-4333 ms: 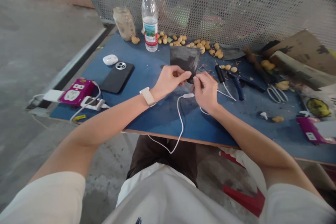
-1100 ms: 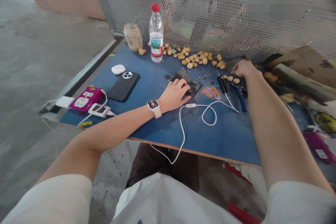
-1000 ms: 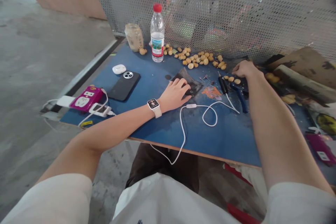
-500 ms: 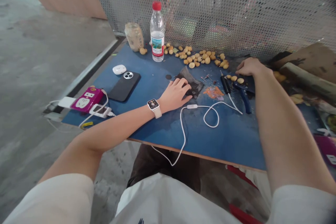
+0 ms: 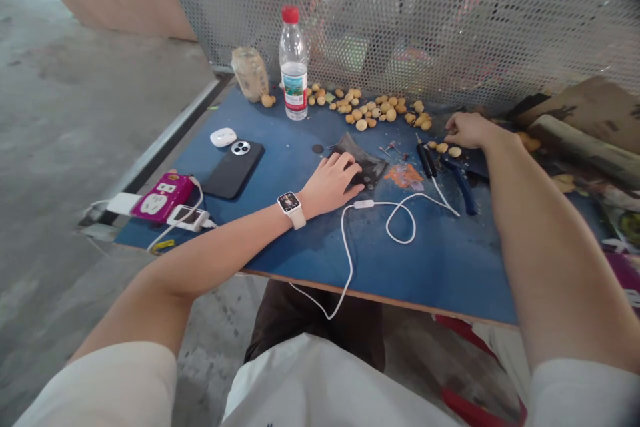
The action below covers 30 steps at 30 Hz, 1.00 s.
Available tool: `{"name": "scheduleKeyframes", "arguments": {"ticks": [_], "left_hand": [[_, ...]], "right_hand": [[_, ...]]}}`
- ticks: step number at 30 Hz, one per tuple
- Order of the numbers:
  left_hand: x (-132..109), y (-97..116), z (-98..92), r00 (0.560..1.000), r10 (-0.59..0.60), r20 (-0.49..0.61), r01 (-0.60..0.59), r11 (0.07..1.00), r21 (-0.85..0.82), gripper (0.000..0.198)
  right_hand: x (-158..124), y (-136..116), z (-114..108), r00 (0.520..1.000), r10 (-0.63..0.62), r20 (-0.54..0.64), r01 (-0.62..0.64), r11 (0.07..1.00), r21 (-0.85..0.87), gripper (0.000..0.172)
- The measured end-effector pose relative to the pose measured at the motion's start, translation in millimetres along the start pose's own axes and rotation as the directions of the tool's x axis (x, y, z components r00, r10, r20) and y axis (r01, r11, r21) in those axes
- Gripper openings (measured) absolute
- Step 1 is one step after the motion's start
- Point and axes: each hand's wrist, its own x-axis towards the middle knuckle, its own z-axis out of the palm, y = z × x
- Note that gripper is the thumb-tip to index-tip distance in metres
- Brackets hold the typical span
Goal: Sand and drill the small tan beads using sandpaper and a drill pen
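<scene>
My left hand, with a watch on its wrist, lies with fingers spread over a dark plastic bag. At the back right, the fingers of my right hand are bent together near the tabletop; whatever they may hold is hidden. Small tan, rounded pieces lie just in front of it. Close by are a black soldering-iron-like tool on a white cord and a blue-handled tool. Orange scraps lie between the bag and the black tool.
Along the perforated metal screen stand a water bottle and a wrapped bundle, beside many tan pieces. A phone, white case and pink power strip sit left. Rolled cardboard lies right.
The view has shifted slightly. Both hands keep nearly the same places: the left on the dark bag, the right at the back right. No object has visibly been moved.
</scene>
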Motion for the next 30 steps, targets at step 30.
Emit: {"name": "scheduleKeyframes", "arguments": {"ticks": [30], "left_hand": [[15.5,0.0,23.0,0.849,-0.515,-0.117,0.093,0.364,-0.927,0.030]], "right_hand": [[-218.7,-211.6,17.8,0.684,-0.713,-0.157,0.725,0.687,0.037,0.009]]}}
